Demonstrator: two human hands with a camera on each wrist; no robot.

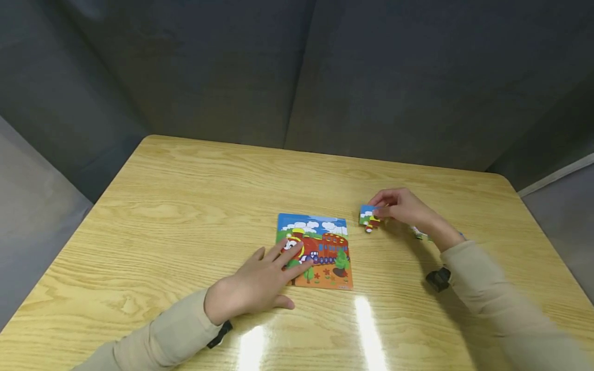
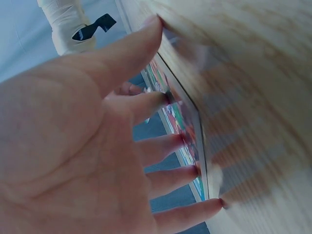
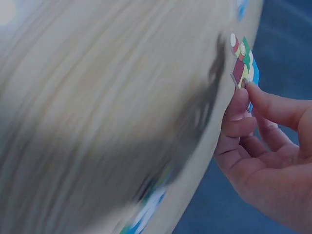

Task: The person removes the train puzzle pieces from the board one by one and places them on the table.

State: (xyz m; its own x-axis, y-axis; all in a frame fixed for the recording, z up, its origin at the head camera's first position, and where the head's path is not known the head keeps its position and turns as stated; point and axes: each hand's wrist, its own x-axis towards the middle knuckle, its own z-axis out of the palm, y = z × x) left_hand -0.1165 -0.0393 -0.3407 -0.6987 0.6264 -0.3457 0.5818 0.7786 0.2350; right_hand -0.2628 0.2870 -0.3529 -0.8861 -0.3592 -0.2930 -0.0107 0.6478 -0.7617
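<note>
A square jigsaw puzzle (image 1: 327,247) with a red train, blue sky and trees lies flat on the wooden table. My left hand (image 1: 264,281) reaches over its lower left part with straight, spread fingers; in the left wrist view, fingertips (image 2: 175,141) touch the puzzle's edge area and the tabletop. To the right of the puzzle, my right hand (image 1: 403,208) pinches a puzzle piece (image 1: 367,216) between thumb and fingers. That piece shows blue, white, green, red and yellow, and appears raised off the table in the right wrist view, its knob (image 3: 234,42) pointing away from the hand.
Other puzzle pieces (image 1: 419,234) lie on the table under the right wrist, partly hidden by it; the right wrist view shows one blurred piece (image 3: 148,209). The wooden table (image 1: 185,206) ends at a dark curtain (image 1: 223,72). Glare streaks cross its near side.
</note>
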